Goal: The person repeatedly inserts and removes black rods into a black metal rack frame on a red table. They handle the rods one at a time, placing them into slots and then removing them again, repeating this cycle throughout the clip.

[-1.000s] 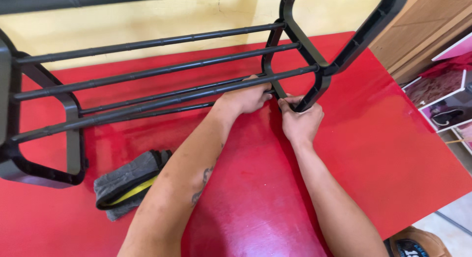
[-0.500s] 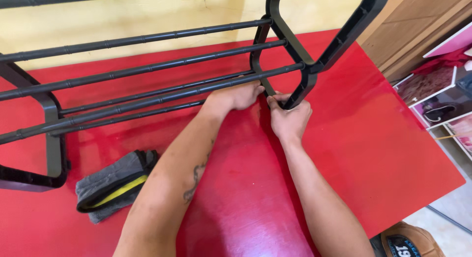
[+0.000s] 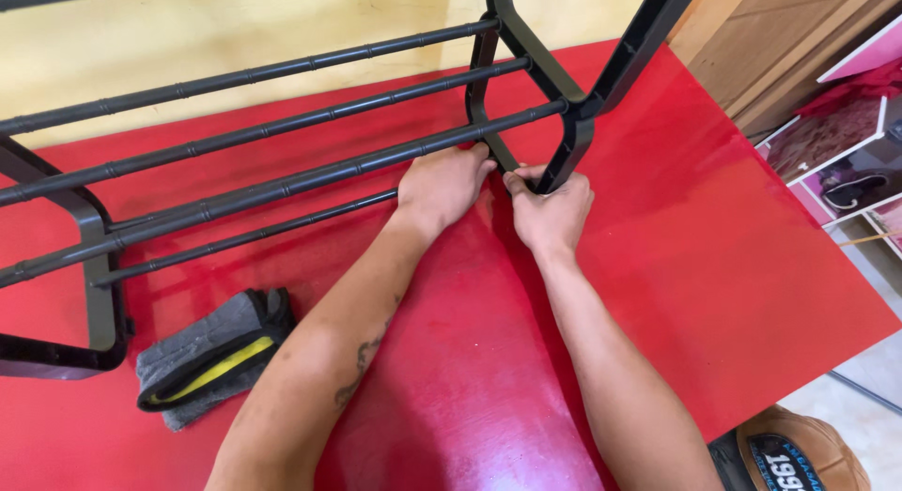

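A black rack of several long bars (image 3: pixel 282 134) lies across the red table (image 3: pixel 733 265), with a black plastic end frame (image 3: pixel 573 106) at the right and another (image 3: pixel 94 275) at the left. My left hand (image 3: pixel 442 186) grips the lowest bar where it meets the right end frame. My right hand (image 3: pixel 550 209) is closed around the bottom corner of that frame. The bar's end is hidden under my left hand.
A folded grey cloth with a yellow and black strip (image 3: pixel 211 359) lies on the table near my left forearm. A yellow wall stands behind. Shelves with shoes (image 3: pixel 846 162) are at the right, and a brown cap (image 3: pixel 799 453) at the bottom right.
Both hands have stayed on the same joint of bar and end frame. The view has shifted so the rack and hands sit slightly further left.
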